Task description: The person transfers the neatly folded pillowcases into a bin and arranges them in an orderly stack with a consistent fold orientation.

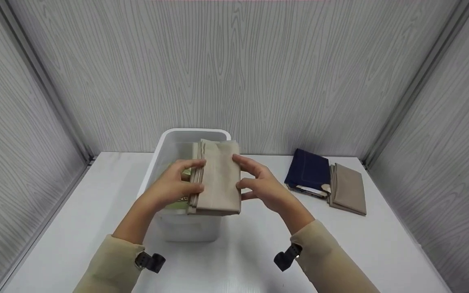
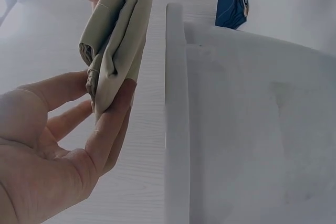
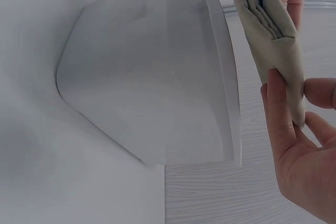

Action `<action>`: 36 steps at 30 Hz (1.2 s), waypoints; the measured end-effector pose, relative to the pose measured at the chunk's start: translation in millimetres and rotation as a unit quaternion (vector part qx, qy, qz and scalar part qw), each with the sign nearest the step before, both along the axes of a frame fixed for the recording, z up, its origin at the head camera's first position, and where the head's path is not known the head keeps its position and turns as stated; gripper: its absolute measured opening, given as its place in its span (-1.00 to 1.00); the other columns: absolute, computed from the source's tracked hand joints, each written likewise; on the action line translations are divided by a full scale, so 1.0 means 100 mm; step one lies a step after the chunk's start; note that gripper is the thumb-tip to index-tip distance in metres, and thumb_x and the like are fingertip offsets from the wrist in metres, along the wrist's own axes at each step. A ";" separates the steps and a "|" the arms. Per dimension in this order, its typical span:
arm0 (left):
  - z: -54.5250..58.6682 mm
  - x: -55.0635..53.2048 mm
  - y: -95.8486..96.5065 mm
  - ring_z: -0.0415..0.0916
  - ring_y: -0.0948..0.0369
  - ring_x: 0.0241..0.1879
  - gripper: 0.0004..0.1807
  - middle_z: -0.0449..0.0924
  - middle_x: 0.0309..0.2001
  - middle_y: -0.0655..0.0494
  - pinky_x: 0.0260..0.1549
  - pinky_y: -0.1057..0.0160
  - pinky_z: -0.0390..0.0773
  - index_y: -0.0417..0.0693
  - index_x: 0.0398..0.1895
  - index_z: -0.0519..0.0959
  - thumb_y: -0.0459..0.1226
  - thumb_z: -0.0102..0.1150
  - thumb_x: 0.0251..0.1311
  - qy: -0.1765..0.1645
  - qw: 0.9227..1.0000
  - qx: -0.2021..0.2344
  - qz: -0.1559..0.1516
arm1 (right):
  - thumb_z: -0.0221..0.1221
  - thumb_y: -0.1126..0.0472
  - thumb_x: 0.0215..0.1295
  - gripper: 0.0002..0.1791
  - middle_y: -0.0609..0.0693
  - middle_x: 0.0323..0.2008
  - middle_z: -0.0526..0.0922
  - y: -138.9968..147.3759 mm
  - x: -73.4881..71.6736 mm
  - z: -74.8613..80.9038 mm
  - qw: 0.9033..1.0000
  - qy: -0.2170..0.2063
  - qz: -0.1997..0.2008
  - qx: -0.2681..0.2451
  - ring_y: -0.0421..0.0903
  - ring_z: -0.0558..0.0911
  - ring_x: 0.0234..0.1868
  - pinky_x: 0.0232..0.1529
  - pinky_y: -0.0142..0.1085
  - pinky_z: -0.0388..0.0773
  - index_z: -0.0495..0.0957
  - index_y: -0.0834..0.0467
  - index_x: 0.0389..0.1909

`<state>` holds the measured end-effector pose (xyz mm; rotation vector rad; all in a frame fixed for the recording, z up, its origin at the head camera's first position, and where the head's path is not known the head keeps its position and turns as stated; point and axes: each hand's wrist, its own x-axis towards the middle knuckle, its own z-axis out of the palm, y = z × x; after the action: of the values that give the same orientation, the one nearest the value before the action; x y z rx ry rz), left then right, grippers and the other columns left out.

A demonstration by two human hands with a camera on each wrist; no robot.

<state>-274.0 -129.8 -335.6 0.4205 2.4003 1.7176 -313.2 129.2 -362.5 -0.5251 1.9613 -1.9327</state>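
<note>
A folded beige cloth [image 1: 220, 177] is held up between both hands, over the right side of a white plastic bin [image 1: 189, 228]. My left hand [image 1: 173, 183] pinches its layered left edge, thumb on the near face and fingers reaching under. On the opposite edge, my right hand [image 1: 263, 183] grips it the same way. The left wrist view shows the stacked folds of the cloth [image 2: 121, 40] between thumb and fingers. Seen from the right wrist, the cloth [image 3: 273, 40] is above the bin's rim. Something green lies inside the bin, mostly hidden by the cloth and left hand.
On the white table [image 1: 259, 244], a folded navy cloth item [image 1: 310, 169] with a pale edge lies at the right. Beside it is a folded brown cloth [image 1: 348, 189]. Grey wood-grain panels [image 1: 238, 73] enclose the table at the back and both sides.
</note>
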 end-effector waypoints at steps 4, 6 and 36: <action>0.01 -0.01 -0.03 0.59 -0.06 0.03 -0.26 0.29 0.34 -0.24 -0.21 0.09 0.70 -0.08 0.47 0.30 -0.45 0.27 0.19 -0.002 1.000 -0.010 0.005 | 0.18 0.46 0.15 -0.15 0.04 0.44 0.26 -0.04 -0.03 0.00 1.000 -0.001 0.001 0.003 0.16 0.51 0.24 -0.08 0.06 0.67 0.27 -0.08 0.49; 0.02 -0.02 -0.05 0.59 -0.05 0.04 -0.26 0.31 0.34 -0.23 -0.20 0.10 0.70 -0.09 0.47 0.30 -0.45 0.27 0.20 -0.002 1.000 -0.012 0.004 | 0.18 0.46 0.15 -0.15 0.03 0.43 0.27 -0.05 -0.04 0.01 1.000 -0.001 0.001 0.003 0.15 0.51 0.24 -0.08 0.06 0.67 0.27 -0.08 0.48; 0.02 -0.08 -0.16 0.62 0.04 -0.04 -0.30 0.26 0.44 -0.21 -0.18 0.20 0.67 -0.22 0.48 0.24 -0.46 0.18 0.26 0.016 0.999 -0.029 -0.011 | 0.13 0.50 0.11 -0.14 0.05 0.40 0.29 -0.25 -0.06 -0.01 1.000 -0.002 -0.018 0.000 0.08 0.46 0.25 -0.08 0.01 0.68 0.27 -0.02 0.48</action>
<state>-281.6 -145.6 -333.9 0.4674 2.4521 1.6407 -319.0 104.3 -363.7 -0.4881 1.9823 -1.9539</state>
